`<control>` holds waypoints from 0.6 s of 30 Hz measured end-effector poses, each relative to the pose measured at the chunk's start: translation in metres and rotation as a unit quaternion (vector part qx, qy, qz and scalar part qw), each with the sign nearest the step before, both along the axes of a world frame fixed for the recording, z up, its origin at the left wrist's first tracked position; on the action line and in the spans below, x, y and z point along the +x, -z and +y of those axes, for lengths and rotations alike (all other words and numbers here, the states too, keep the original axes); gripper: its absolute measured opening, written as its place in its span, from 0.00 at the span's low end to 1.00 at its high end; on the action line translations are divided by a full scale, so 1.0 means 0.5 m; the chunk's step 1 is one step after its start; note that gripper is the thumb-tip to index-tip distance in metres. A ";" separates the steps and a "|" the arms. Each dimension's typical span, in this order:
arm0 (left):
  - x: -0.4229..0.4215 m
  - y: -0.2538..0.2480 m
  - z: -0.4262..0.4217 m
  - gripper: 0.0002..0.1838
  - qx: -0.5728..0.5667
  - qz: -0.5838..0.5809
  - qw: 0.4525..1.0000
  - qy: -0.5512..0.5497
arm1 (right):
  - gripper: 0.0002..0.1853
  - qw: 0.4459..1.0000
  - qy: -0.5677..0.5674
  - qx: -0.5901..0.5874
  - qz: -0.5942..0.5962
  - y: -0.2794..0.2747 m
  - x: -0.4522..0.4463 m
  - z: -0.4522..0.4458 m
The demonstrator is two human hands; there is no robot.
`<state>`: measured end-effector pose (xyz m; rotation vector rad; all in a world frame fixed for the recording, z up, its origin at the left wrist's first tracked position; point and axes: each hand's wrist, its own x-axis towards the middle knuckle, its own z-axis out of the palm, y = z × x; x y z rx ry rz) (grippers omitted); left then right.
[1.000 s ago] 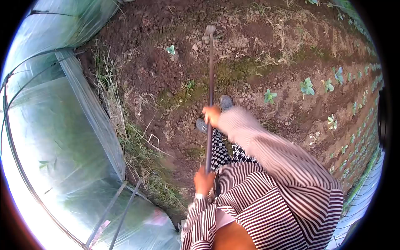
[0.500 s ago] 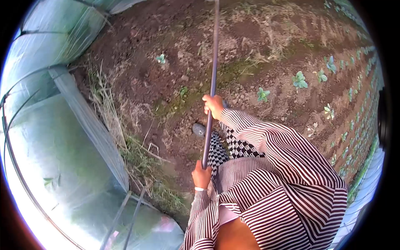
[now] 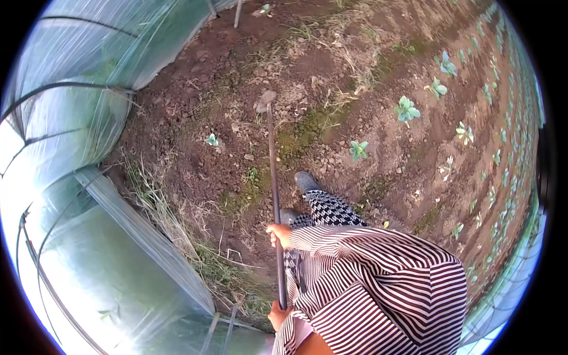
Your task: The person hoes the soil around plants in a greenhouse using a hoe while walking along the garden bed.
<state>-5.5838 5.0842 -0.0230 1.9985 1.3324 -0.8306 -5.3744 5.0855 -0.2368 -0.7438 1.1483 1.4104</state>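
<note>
A long-handled hoe [image 3: 273, 163] runs up the view from my body, its soil-coloured head [image 3: 265, 101] down on the brown ground. My right hand [image 3: 280, 235] is wrapped round the middle part of the handle. Lower down, my left hand [image 3: 277, 315] is closed on the handle's near end, partly hidden by the striped sleeve. My two grey shoes [image 3: 306, 181] stand on the soil to the right of the handle. A small seedling [image 3: 212, 140] grows to the left of the hoe head.
Plastic sheeting [image 3: 136, 278] on dark hoops walls off the left side. Dry grass and weeds [image 3: 219, 272] line its foot, with a bent wire [image 3: 234, 255] nearby. Rows of leafy plants [image 3: 406, 110] extend on the right, the nearest plant [image 3: 358, 150] beyond my shoes.
The hoe was raised out of view half a second ago and its head is now down on the soil. Both hands sit lower in view, and one shoe has stepped forward.
</note>
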 end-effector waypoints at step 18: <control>0.615 0.247 -0.078 0.12 -0.133 -0.263 0.954 0.044 | 0.12 0.864 0.165 -0.082 -0.468 -0.072 0.629 -0.229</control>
